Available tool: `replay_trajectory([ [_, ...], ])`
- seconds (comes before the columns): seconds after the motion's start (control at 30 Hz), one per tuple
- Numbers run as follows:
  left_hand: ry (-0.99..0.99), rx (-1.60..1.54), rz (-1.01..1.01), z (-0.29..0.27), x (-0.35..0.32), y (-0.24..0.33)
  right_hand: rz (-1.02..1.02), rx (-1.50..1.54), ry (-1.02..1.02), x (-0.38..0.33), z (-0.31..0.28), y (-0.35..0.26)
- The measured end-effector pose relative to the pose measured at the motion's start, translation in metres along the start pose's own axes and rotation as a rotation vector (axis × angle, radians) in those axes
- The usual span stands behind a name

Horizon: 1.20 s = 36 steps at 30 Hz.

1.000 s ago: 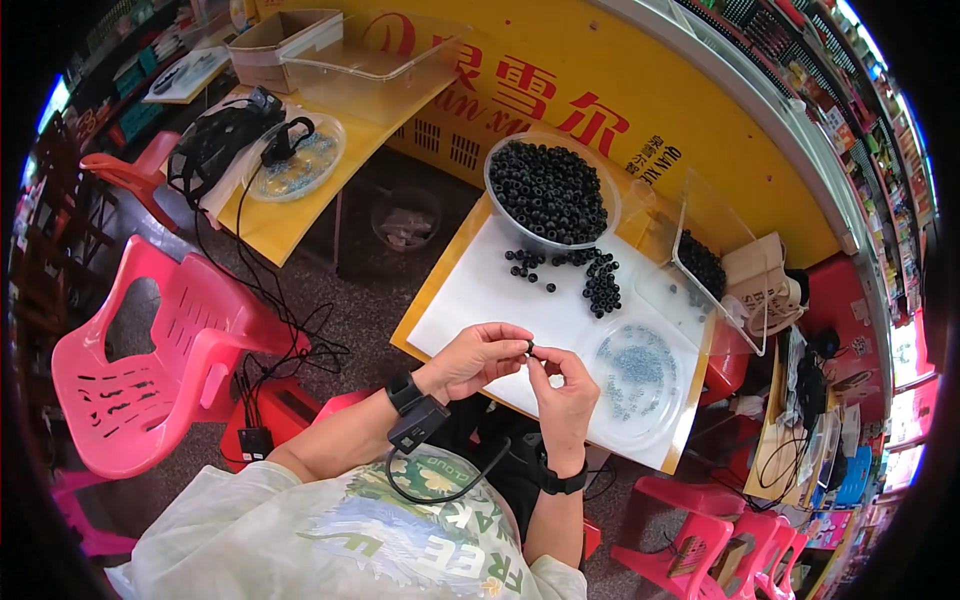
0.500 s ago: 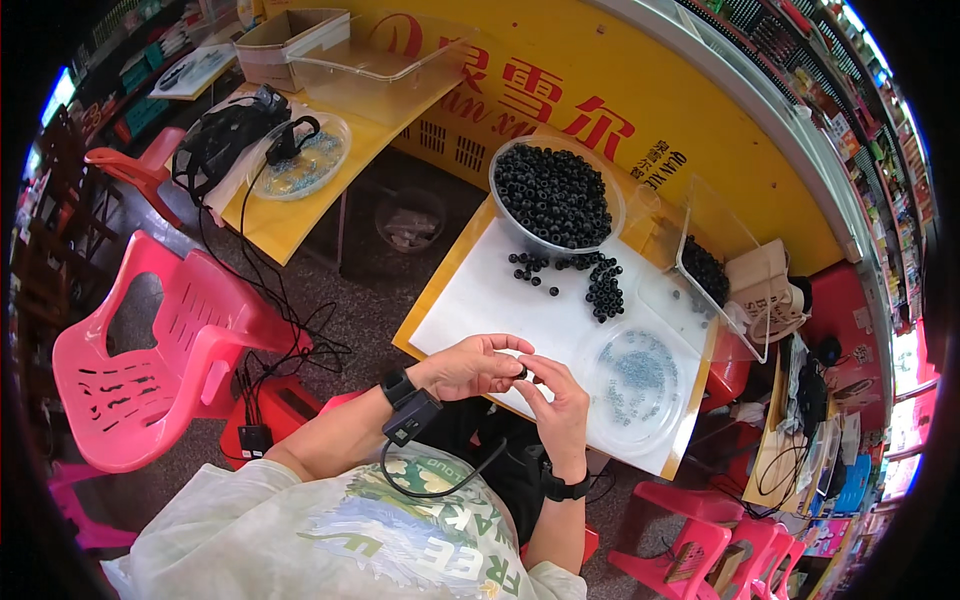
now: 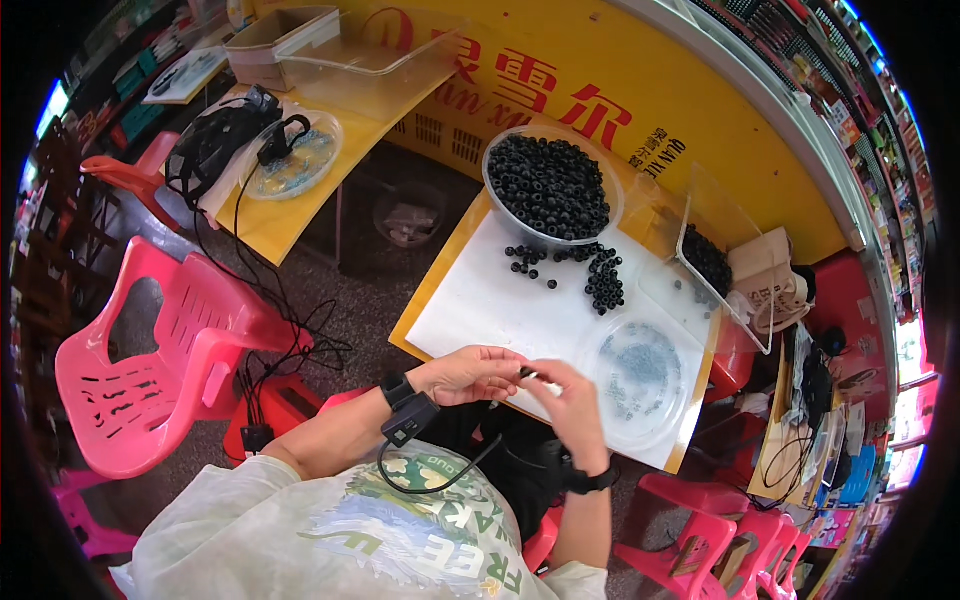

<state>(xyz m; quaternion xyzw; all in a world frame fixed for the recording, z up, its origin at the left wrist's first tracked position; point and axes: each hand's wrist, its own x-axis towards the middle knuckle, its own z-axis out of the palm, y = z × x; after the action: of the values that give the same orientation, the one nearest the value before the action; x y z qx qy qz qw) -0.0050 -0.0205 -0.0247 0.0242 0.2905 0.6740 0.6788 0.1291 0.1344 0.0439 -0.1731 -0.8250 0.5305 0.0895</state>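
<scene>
In front of my body, above the table's near edge, my left hand [image 3: 472, 374] pinches a small black bead [image 3: 526, 372] between thumb and fingers. My right hand [image 3: 574, 408] meets it from the right, its thumb and fingertips closed together at the bead. Whether something tiny is in the right fingertips cannot be made out; that hand is slightly blurred. Just beyond it lies a clear round tray [image 3: 686, 392] with many tiny pale-blue, see-through pieces [image 3: 640, 362]. Farther back, a clear bowl [image 3: 488, 190] is heaped with black beads [image 3: 550, 185]. Loose black beads [image 3: 604, 280] lie before it.
A white sheet [image 3: 480, 300] covers the yellow table. At its right stands a tilted clear bin [image 3: 740, 325] holding more black beads. A second yellow table [image 3: 300, 228] at left bears cables and another round tray. Pink chairs [image 3: 115, 390] stand at left and lower right.
My right hand has shifted slightly right and downward, its wrist turned, with the fingertips still at the bead. My left hand has dropped a little, keeping its pinch.
</scene>
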Motion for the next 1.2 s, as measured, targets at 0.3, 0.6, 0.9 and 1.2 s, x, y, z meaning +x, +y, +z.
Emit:
replay_trajectory([
  [0.3, 0.105, 0.041, 0.155, 0.019, 0.013, 0.038, -0.153, -0.078, 0.589, 0.1, -0.208, -0.03],
  [0.6, 0.11, -0.026, 0.056, 0.003, 0.014, 0.006, 0.157, -0.555, 0.151, 0.033, -0.17, -0.006],
  [0.9, 0.087, -0.06, 0.062, 0.015, 0.025, -0.009, -0.214, -0.636, 0.248, 0.104, -0.002, 0.032],
  [1.2, 0.177, -0.064, 0.204, -0.003, 0.002, 0.008, -0.134, -0.636, 0.323, 0.119, 0.025, 0.057],
])
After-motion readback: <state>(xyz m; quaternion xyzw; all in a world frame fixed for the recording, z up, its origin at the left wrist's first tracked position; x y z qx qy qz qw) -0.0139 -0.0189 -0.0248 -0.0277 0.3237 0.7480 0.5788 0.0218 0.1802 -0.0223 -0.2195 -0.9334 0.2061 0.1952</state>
